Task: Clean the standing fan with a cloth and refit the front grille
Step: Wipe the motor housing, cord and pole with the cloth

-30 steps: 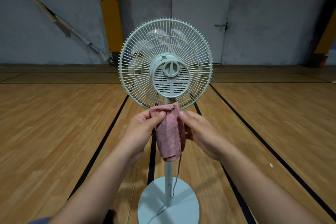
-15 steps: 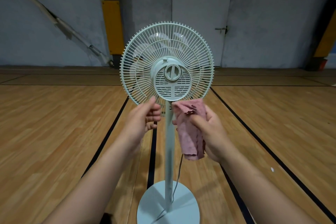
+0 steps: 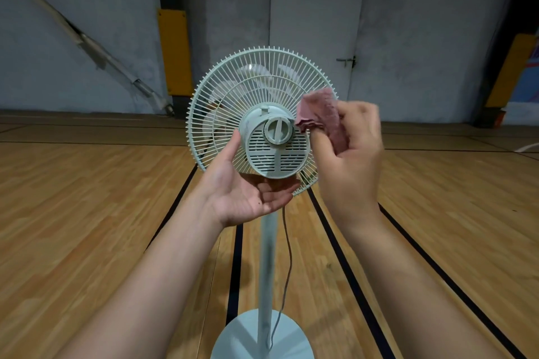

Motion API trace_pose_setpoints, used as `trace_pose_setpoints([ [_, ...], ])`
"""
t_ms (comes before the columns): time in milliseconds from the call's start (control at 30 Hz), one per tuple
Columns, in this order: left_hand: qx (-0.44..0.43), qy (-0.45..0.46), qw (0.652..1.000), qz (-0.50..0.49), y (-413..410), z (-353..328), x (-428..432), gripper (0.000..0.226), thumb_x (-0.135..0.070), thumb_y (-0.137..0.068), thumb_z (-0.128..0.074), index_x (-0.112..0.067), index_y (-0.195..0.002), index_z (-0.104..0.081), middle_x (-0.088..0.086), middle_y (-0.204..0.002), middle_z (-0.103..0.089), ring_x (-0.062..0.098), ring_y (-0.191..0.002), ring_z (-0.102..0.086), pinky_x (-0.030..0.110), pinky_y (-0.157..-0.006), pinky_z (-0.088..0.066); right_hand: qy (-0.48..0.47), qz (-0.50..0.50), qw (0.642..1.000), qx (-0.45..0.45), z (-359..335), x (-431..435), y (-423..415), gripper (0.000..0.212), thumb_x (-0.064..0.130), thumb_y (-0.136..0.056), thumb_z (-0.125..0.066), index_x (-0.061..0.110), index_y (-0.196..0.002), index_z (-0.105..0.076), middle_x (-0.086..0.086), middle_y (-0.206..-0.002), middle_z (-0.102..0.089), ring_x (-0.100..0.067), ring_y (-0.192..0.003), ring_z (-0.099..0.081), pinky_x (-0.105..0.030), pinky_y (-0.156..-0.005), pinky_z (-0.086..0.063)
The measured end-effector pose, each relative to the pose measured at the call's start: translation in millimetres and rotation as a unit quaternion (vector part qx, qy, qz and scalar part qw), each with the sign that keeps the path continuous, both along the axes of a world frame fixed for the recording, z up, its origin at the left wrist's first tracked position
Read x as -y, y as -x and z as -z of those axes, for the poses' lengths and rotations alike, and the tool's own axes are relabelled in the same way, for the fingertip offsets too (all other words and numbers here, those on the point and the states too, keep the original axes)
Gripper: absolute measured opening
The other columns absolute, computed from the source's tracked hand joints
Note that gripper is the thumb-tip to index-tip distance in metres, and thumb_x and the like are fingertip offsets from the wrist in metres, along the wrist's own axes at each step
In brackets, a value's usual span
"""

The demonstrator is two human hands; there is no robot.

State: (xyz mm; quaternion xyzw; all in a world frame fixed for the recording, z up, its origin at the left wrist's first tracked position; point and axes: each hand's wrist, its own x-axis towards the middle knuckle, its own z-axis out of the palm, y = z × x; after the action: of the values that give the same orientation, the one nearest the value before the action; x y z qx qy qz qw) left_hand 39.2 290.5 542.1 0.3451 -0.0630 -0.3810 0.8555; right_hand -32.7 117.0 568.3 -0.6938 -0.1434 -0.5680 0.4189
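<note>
Beside the motor housing (image 3: 275,148), the right hand (image 3: 350,154) pinched the cloth (image 3: 320,114); the left hand (image 3: 248,192) cupped open beneath; a snag on the grille (image 3: 210,114) could tip the fan.

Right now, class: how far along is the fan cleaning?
Done: nothing visibly finished.
In hand: the right hand grips the pink cloth against the motor housing, while the left hand cups it from below.
Left: the front grille isn't visible from behind; refitting can't be judged.

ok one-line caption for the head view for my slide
Left hand cradles the fan's motor housing from below while the right hand presses a pink cloth against it.
</note>
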Motion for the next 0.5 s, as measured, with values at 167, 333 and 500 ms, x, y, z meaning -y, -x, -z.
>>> trace_pose_setpoints([
  [167,0.032,0.003,0.999,0.001,-3.4,-4.1,10.0,0.098,-0.082,-0.081,-0.069,-0.009,-0.146,-0.063,0.024,-0.145,-0.064,0.042,-0.135,-0.061,0.059,-0.118,-0.041,0.182,0.092,0.978,0.042,6.0,-17.3,-19.5,0.035,0.01,-0.097,-0.074,0.007,-0.132,-0.072,-0.014,-0.115,-0.058,-0.02,-0.103,-0.058,-0.018,-0.088,-0.05],
  [333,0.035,0.008,0.999,-0.027,-3.9,-4.1,15.8,0.086,-0.075,-0.083,-0.074,-0.009,-0.138,-0.07,0.018,-0.134,-0.072,0.038,-0.121,-0.071,0.054,-0.113,-0.048,0.203,0.102,0.973,0.028,27.5,-21.2,-28.3,0.027,0.015,-0.103,-0.069,0.008,-0.129,-0.074,-0.015,-0.115,-0.057,-0.025,-0.102,-0.059,-0.035,-0.081,-0.054],
  [500,0.022,-0.002,0.999,-0.039,-1.4,-1.5,20.0,0.085,-0.075,-0.078,-0.078,-0.009,-0.132,-0.074,0.015,-0.129,-0.075,0.036,-0.112,-0.075,0.051,-0.114,-0.047,0.214,0.096,0.972,0.019,35.5,-15.5,-24.0,0.026,0.007,-0.1,-0.069,0.006,-0.126,-0.074,-0.012,-0.11,-0.056,-0.023,-0.096,-0.058,-0.037,-0.075,-0.054],
])
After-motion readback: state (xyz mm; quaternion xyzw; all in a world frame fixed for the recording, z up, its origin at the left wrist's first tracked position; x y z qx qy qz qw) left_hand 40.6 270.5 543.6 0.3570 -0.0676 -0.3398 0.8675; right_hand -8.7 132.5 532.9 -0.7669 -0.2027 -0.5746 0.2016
